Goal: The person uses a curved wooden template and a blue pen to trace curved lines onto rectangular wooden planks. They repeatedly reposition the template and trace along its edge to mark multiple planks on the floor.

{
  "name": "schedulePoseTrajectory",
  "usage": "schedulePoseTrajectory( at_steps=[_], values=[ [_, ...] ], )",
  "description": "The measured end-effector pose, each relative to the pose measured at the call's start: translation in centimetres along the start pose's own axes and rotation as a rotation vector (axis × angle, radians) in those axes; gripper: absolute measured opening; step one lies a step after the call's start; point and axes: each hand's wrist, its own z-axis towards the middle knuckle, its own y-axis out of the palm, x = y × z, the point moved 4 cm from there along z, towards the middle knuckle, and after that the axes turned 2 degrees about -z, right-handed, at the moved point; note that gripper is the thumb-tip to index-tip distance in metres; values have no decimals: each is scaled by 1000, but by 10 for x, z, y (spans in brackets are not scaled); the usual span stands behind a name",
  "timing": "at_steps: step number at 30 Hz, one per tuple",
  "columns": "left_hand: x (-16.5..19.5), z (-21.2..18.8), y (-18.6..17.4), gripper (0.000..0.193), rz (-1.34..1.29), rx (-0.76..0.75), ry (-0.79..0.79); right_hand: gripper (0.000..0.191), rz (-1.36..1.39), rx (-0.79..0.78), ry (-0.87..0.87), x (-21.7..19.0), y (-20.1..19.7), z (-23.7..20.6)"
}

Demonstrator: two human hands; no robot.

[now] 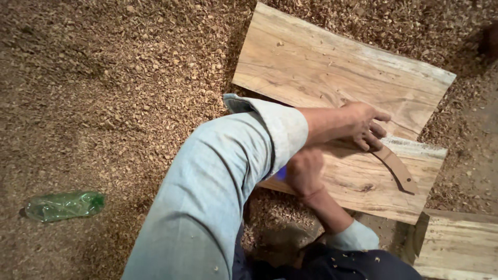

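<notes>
my left hand point(363, 124) presses flat, fingers spread, on the curved brown template point(397, 168) lying on the wooden plank point(358, 181). right hand point(303, 171) is curled round something blue, can't tell what. step looks like tracing; next needs the template steady.

The single head camera looked steeply down from above. It sat close over the planks point(342, 78) and sawdust floor point(104, 93).
</notes>
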Motion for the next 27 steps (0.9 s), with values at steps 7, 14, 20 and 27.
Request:
schedulePoseTrajectory(
  at_steps=[7, 14, 20, 27],
  values=[
    [-4, 0, 3, 55, 29, -5, 66, 60, 87, -258, -130, -49, 56, -13],
    [-1, 4, 7, 60, -208, 154, 18, 22, 505, -14, -106, -25, 4, -2],
    [1, -1, 7, 55, -324, 122, -48, 17, 424, 139, 218, 0, -28, 9],
    [2, 2, -5, 60, -3313, -81, 60, 12, 553, 188, 376, 16, -28, 7]
  ],
)
